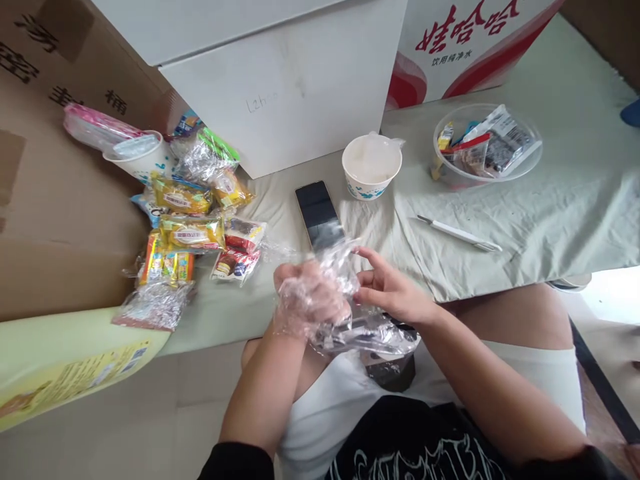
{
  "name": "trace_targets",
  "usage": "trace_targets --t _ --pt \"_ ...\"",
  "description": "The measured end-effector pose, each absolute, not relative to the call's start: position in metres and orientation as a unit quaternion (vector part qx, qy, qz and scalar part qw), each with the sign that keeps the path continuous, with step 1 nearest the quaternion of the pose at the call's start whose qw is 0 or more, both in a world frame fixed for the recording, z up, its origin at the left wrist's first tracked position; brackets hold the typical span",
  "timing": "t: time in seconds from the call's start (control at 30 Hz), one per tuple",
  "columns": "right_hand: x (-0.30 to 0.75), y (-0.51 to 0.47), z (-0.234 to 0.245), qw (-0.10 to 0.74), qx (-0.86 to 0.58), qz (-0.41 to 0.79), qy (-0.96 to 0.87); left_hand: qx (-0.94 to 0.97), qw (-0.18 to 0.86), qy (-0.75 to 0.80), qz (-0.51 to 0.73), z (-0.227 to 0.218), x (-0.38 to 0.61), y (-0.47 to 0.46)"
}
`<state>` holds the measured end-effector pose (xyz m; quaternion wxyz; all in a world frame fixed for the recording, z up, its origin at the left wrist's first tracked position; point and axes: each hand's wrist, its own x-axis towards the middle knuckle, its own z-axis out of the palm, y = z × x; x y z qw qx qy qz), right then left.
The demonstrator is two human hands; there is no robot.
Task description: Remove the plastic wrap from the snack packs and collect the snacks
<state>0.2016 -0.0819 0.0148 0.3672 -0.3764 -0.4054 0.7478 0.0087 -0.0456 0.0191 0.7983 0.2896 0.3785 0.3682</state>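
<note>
My left hand (307,297) is curled inside a thin clear plastic glove (325,277), just above my lap. My right hand (393,290), bare, pinches the loose plastic at the glove's edge beside the left fingers. Below both hands a crumpled clear plastic bag (370,337) lies on my lap over a small dark object (390,370). A black phone (319,215) lies flat on the cloth just beyond my hands.
A pile of wrapped snacks (193,230) sits left by a paper cup (143,157). A white paper bowl (371,167), a clear bowl of packets (485,143) and a white pen-like tool (460,233) lie on the pale green cloth (575,200). Cardboard boxes (60,200) stand behind.
</note>
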Motion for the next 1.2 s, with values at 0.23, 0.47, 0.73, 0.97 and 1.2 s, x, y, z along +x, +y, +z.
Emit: trace_targets --t 0.23,0.47,0.73,0.97,1.2 --pt "0.253 -0.082 0.018 0.546 -0.521 0.588 -0.29 0.371 0.673 0.429 0.474 0.04 0.012 -0.009" --pt "0.255 -0.101 0.015 0.507 -0.499 0.659 -0.244 0.305 0.723 0.424 0.451 0.037 0.026 -0.015" --pt "0.257 -0.089 0.016 0.519 -0.602 0.524 -0.306 0.329 0.686 0.495 0.42 0.034 0.024 -0.012" --pt "0.281 -0.084 0.017 0.579 -0.596 0.444 -0.334 0.358 0.656 0.514 0.42 0.031 0.028 -0.009" --pt "0.283 -0.084 -0.006 0.599 -0.632 0.371 -0.323 0.381 0.602 0.548 0.437 0.027 0.021 -0.007"
